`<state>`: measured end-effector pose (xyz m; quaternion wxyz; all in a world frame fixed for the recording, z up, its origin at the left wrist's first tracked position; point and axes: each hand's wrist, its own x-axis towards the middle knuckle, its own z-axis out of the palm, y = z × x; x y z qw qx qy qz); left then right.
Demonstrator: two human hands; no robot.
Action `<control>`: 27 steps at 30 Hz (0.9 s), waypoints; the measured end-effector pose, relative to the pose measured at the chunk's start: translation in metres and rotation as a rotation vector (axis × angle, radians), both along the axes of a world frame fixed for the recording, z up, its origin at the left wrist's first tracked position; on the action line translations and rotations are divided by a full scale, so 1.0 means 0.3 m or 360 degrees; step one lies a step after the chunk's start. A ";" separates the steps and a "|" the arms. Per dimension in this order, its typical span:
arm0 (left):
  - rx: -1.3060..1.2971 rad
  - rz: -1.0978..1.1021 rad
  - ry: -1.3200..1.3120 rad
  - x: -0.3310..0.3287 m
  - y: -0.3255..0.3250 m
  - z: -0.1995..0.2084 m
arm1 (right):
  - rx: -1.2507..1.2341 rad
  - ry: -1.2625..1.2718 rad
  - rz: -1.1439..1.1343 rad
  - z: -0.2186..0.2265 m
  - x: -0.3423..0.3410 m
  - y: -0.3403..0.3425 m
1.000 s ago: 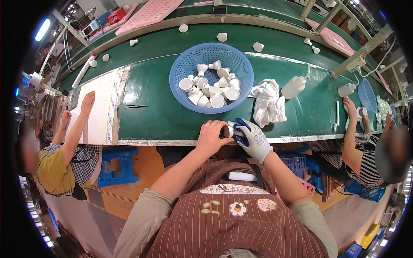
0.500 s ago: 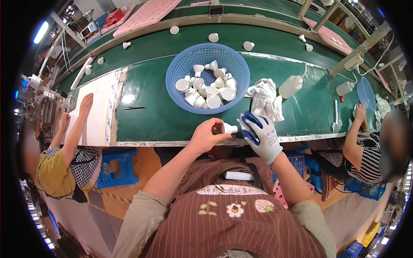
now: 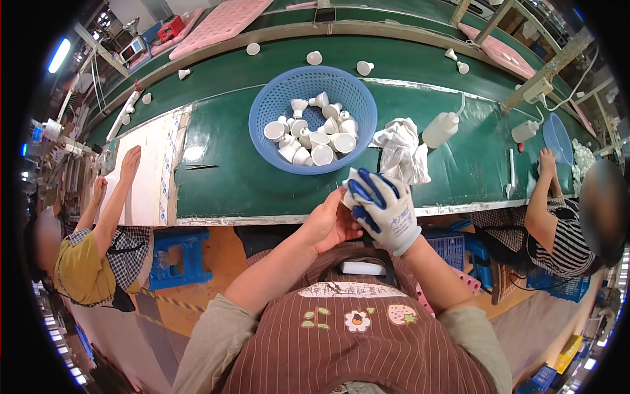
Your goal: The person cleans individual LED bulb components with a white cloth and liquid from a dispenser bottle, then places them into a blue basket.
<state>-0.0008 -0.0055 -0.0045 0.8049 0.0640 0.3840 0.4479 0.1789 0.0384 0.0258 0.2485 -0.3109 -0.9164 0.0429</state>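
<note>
Just above the table's front edge, my bare left hand (image 3: 328,223) is closed around a white spotlight-type bulb (image 3: 344,202), now mostly hidden between my hands. My right hand (image 3: 387,213), in a white glove with blue-coated fingers, is curled over the bulb's face. A thin white scrap, perhaps cloth or tissue, shows at its fingertips. Beyond my hands stands a round blue plastic basket (image 3: 259,144), partly filled with similar white bulbs (image 3: 321,155). A crumpled white cloth (image 3: 401,154) lies right of the basket.
A white squeeze bottle (image 3: 441,130) stands beyond the cloth, and dark tweezers (image 3: 202,167) lie left of the basket. Several bulbs sit on the green belt (image 3: 216,75) at the back. Co-workers' hands rest on a white board (image 3: 146,190) at left and near a second bottle (image 3: 525,131) at right.
My gloved right hand has moved left and over the bulb, covering it, while my left hand's fingers have wrapped further around it. The bulbs on the belt have shifted left.
</note>
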 end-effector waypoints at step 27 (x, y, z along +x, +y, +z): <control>0.0117 -0.0167 -0.0693 0.024 -0.026 0.145 | -0.1006 0.0948 0.0128 0.107 -0.055 0.026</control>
